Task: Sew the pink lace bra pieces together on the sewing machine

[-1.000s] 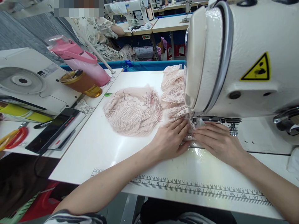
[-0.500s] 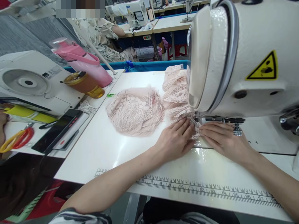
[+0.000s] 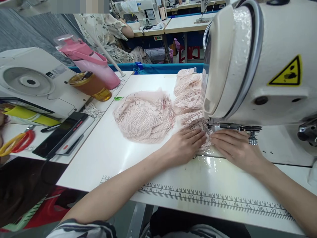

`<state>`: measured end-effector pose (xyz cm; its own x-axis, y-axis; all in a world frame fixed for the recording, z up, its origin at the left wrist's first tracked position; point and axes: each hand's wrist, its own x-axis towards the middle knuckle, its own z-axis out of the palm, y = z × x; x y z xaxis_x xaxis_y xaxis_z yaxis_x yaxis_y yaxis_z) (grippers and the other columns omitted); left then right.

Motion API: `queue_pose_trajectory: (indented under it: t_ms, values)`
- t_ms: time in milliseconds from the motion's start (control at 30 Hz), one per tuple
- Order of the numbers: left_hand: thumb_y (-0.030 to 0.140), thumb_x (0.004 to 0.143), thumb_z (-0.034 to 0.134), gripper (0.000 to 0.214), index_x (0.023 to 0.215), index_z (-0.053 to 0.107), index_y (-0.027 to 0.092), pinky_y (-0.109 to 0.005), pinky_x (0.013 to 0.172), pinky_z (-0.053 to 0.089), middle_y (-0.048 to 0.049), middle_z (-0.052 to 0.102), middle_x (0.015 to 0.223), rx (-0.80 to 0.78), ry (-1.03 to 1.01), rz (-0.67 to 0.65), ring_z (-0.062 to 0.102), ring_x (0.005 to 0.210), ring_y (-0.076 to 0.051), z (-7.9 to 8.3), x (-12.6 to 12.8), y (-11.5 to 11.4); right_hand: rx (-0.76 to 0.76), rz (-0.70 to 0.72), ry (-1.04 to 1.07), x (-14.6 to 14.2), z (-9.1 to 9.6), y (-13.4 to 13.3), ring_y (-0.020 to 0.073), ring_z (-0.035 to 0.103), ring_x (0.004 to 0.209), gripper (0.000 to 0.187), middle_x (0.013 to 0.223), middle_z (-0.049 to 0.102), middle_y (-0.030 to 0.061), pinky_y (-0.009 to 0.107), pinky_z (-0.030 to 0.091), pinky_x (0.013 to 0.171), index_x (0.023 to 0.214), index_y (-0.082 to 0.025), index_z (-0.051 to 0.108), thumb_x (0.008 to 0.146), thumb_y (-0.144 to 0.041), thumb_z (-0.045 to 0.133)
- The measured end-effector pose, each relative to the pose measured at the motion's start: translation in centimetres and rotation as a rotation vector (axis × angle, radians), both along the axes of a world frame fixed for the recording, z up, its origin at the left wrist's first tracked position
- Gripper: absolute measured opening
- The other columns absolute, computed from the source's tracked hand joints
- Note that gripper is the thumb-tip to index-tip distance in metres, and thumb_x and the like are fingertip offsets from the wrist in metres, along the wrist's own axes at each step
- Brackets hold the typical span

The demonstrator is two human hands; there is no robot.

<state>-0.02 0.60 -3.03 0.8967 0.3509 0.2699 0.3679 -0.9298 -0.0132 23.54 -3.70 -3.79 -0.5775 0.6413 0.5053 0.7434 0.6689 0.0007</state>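
Note:
Pale pink lace fabric (image 3: pixel 189 96) lies gathered beside and under the head of a white sewing machine (image 3: pixel 230 66). My left hand (image 3: pixel 184 145) rests flat on the near part of the lace, left of the needle area, fingers stretched out. On the other side, my right hand (image 3: pixel 237 147) has its fingers together, tips closed at the lace edge by the presser foot (image 3: pixel 210 125). Part of that hand is behind the machine's thread-tension knob (image 3: pixel 252 137). A second heap of pink lace (image 3: pixel 146 117) lies left of my left hand.
A printed ruler (image 3: pixel 210 200) runs along the table's front edge. On the left are a pink bottle (image 3: pixel 92 62), an amber cup (image 3: pixel 91 86), scissors (image 3: pixel 24 140), a black device (image 3: pixel 60 135) and another machine (image 3: pixel 32 82). A person in a patterned top (image 3: pixel 99 29) sits beyond.
The lace under my hands has shifted slightly toward me at the needle area. My left hand lies flatter and a little further left. The whole view has tilted slightly.

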Motion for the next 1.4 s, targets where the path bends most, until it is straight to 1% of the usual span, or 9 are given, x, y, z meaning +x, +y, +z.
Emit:
queue_pose_trajectory:
  t_ms: [167, 300, 400, 633, 733, 867, 1067, 1200, 1400]
  values:
    - [0.021, 0.097, 0.037, 0.037, 0.126, 0.056, 0.007, -0.036, 0.107, 0.045, -0.0107, 0.056, 0.132, 0.012, -0.002, -0.049, 0.051, 0.126, -0.020, 0.7, -0.5, 0.7, -0.013, -0.005, -0.053, -0.3, -0.1, -0.2, 0.0150, 0.063, 0.101, 0.025, 0.104, 0.072, 0.0009, 0.032, 0.050, 0.092, 0.106, -0.022, 0.067, 0.089, -0.010, 0.052]
    - [0.020, 0.097, 0.037, 0.037, 0.126, 0.057, 0.007, -0.037, 0.107, 0.045, -0.0103, 0.057, 0.131, 0.034, -0.006, -0.054, 0.052, 0.125, -0.020, 0.8, -0.8, 1.3, 0.065, 0.019, -0.050, -1.0, -0.1, -0.1, 0.0141, 0.064, 0.098, 0.019, 0.099, 0.072, 0.0003, 0.032, 0.048, 0.094, 0.100, -0.018, 0.066, 0.086, -0.009, 0.057]
    - [0.019, 0.098, 0.038, 0.036, 0.126, 0.056, 0.009, -0.038, 0.108, 0.043, -0.0101, 0.057, 0.132, 0.052, 0.018, -0.019, 0.052, 0.126, -0.019, 0.7, -0.9, 1.6, 0.104, 0.009, -0.015, -1.8, 0.1, -0.2, 0.0140, 0.065, 0.093, 0.023, 0.098, 0.072, 0.0000, 0.032, 0.049, 0.094, 0.103, -0.018, 0.065, 0.084, -0.008, 0.059]
    - [0.022, 0.096, 0.046, 0.034, 0.124, 0.057, 0.008, -0.036, 0.108, 0.045, -0.0101, 0.059, 0.129, 0.172, -0.043, 0.009, 0.053, 0.124, -0.020, 0.6, -0.2, 0.9, 0.140, 0.018, 0.000, -2.5, 0.5, -0.4, 0.0147, 0.065, 0.089, 0.024, 0.093, 0.073, 0.0008, 0.032, 0.050, 0.090, 0.094, -0.018, 0.065, 0.082, 0.000, 0.055]
    - [0.021, 0.096, 0.046, 0.029, 0.120, 0.061, 0.010, -0.035, 0.105, 0.047, -0.0073, 0.062, 0.125, 0.182, -0.087, -0.023, 0.056, 0.121, -0.019, 0.4, 0.1, 0.7, 0.132, 0.017, 0.035, -2.6, 0.5, -0.3, 0.0135, 0.065, 0.086, 0.017, 0.089, 0.072, -0.0008, 0.030, 0.049, 0.089, 0.093, -0.018, 0.064, 0.083, -0.005, 0.059]
    - [0.020, 0.096, 0.048, 0.025, 0.111, 0.065, 0.008, -0.036, 0.103, 0.049, -0.0084, 0.066, 0.119, 0.214, -0.130, -0.037, 0.060, 0.116, -0.020, 0.2, 0.2, 0.7, 0.126, -0.037, 0.032, -2.7, 0.5, -0.3, 0.0144, 0.063, 0.095, 0.013, 0.094, 0.071, 0.0002, 0.028, 0.047, 0.085, 0.098, -0.017, 0.063, 0.085, -0.016, 0.062]
    - [0.015, 0.096, 0.046, 0.026, 0.116, 0.062, 0.009, -0.036, 0.105, 0.047, -0.0075, 0.063, 0.123, 0.286, -0.065, -0.031, 0.057, 0.120, -0.020, 0.3, 0.2, 0.6, 0.143, -0.018, -0.042, -2.5, 0.4, -0.3, 0.0134, 0.061, 0.092, 0.013, 0.091, 0.070, -0.0026, 0.028, 0.044, 0.090, 0.091, -0.019, 0.062, 0.085, -0.007, 0.058]
    - [0.019, 0.097, 0.046, 0.033, 0.125, 0.056, 0.007, -0.036, 0.109, 0.043, -0.0089, 0.059, 0.129, 0.186, -0.089, -0.027, 0.052, 0.125, -0.021, 0.1, 0.3, 0.7, 0.155, -0.008, -0.003, -2.4, 0.3, -0.3, 0.0133, 0.063, 0.089, 0.017, 0.091, 0.071, -0.0030, 0.029, 0.045, 0.092, 0.091, -0.018, 0.062, 0.082, -0.004, 0.060]
    - [0.026, 0.099, 0.040, 0.037, 0.130, 0.053, 0.012, -0.039, 0.111, 0.040, -0.0082, 0.055, 0.134, 0.001, -0.038, -0.020, 0.046, 0.130, -0.021, 0.0, 0.1, 1.1, 0.147, 0.019, 0.033, -2.4, 0.3, -0.5, 0.0121, 0.065, 0.083, 0.018, 0.088, 0.072, -0.0043, 0.030, 0.046, 0.096, 0.090, -0.018, 0.064, 0.079, -0.004, 0.064]
